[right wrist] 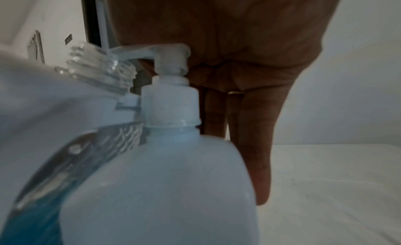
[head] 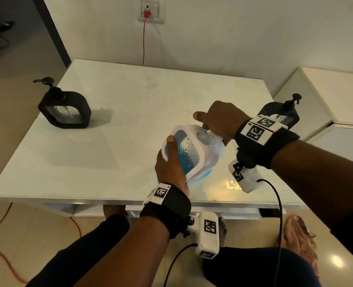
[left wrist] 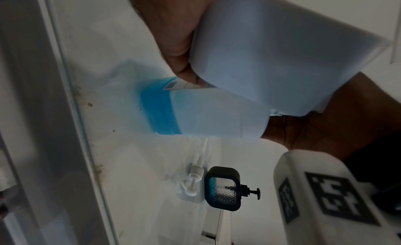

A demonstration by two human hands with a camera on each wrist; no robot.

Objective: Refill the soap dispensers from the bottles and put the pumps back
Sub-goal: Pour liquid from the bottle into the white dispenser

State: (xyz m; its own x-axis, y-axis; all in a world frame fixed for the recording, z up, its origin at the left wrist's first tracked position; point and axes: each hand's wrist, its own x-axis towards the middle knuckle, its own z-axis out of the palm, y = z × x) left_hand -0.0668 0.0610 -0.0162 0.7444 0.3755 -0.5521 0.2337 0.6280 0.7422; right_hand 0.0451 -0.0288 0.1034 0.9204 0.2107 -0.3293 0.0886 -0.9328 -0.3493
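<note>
My left hand (head: 170, 162) grips a white soap dispenser (head: 189, 151) with blue soap inside and holds it tilted above the table. Its clear threaded neck (head: 205, 136) is open and points right. Beside it stands a translucent refill bottle (right wrist: 162, 188) with blue soap at its bottom (left wrist: 160, 109). The bottle's white pump (right wrist: 171, 80) aims its spout at the dispenser neck (right wrist: 99, 68). My right hand (head: 219, 121) rests on top of that pump, with its fingers (right wrist: 256, 137) straight down behind the bottle. A loose white pump (left wrist: 194, 178) lies on the table.
A black dispenser (head: 65, 109) with its pump on stands at the table's left. Another black dispenser (head: 281, 114) stands at the right edge behind my right wrist. A white cabinet (head: 327, 90) adjoins the white table (head: 109, 141). A red cord hangs from the wall socket (head: 150, 10).
</note>
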